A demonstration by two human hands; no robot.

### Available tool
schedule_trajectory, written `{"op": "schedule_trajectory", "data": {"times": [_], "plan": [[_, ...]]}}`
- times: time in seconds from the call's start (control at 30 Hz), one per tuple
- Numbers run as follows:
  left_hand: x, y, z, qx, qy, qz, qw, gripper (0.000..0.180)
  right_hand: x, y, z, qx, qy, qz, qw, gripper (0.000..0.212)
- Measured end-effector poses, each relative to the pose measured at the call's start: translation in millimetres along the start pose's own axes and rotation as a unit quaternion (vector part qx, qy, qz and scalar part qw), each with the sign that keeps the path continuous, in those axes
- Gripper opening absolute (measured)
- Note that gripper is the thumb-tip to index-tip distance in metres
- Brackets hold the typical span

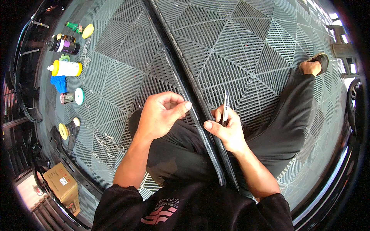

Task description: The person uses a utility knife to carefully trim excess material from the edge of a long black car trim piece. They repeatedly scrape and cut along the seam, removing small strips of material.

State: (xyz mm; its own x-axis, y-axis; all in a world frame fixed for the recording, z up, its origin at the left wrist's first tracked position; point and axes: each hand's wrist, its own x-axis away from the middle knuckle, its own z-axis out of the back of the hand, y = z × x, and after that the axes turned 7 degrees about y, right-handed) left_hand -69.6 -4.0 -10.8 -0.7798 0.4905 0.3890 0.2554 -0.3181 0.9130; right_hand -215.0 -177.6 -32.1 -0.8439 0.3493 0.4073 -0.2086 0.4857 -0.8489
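Observation:
A long black trim strip (198, 100) with a channel along it runs from the far edge down across my lap. Just left of it, my left hand (163, 115) is closed, thumb against the curled fingers and thumb tip at the strip's left edge. Whatever lies in that pinch, if anything, is too small to make out. My right hand (230, 129) grips a slim utility knife (226, 109) with its dark blade pointing away from me. The right thumb rests at the strip's right edge.
Thin pale scraps (108, 145) lie on the grey grid floor (246, 50) at left. Beyond them are a white and yellow bottle (66, 68), a blue cloth (59, 83), a small polisher (69, 131) and several other containers. A cardboard box (61, 183) stands lower left.

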Motion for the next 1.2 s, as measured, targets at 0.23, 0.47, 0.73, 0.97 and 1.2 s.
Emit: {"op": "schedule_trajectory", "data": {"times": [0.23,0.47,0.73,0.97,1.2], "plan": [[13.9,25.1,-12.0,-0.233,0.077,-0.101,0.964,0.017,-0.6,5.4,2.1,0.017,0.007,0.017,1.0,0.043],[11.2,28.0,-19.3,-0.352,0.092,-0.237,0.901,0.012,-0.5,4.1,2.4,0.027,0.013,0.006,1.0,0.044],[0.3,30.7,2.1,-0.26,0.095,-0.135,0.951,0.01,0.3,1.9,-0.1,0.005,0.015,0.007,1.0,0.039],[-15.0,-6.7,46.1,0.108,0.162,-0.083,0.977,0.028,1.9,-3.1,0.3,-0.019,0.023,-0.034,0.999,0.035],[-17.0,-18.5,11.0,0.063,0.191,-0.073,0.977,0.025,1.2,-1.1,1.7,0.006,0.025,-0.035,0.999,0.034]]}}
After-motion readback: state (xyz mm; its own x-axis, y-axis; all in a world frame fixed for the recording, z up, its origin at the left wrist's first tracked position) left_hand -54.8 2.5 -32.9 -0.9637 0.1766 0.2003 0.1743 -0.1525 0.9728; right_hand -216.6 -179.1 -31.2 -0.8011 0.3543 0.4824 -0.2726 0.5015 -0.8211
